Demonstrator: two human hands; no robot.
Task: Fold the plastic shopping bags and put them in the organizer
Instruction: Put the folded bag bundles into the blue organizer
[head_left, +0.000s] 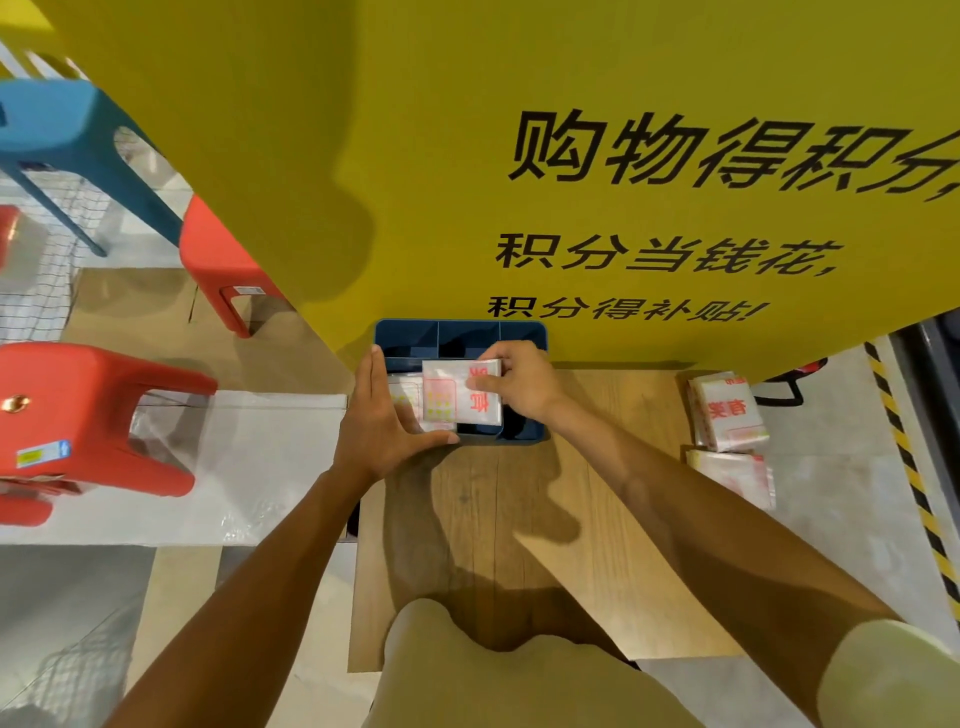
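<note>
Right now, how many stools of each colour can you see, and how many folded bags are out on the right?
Red stools: 3
Blue stools: 1
Folded bags lying at right: 2
Total: 6

A brown wooden board (519, 519) lies flat on the floor. A blue organizer (527, 434) sits on the board's far end. Two stacks of folded plastic bags (727, 415) lie well to the right of the organizer, by the board's edge.
</note>
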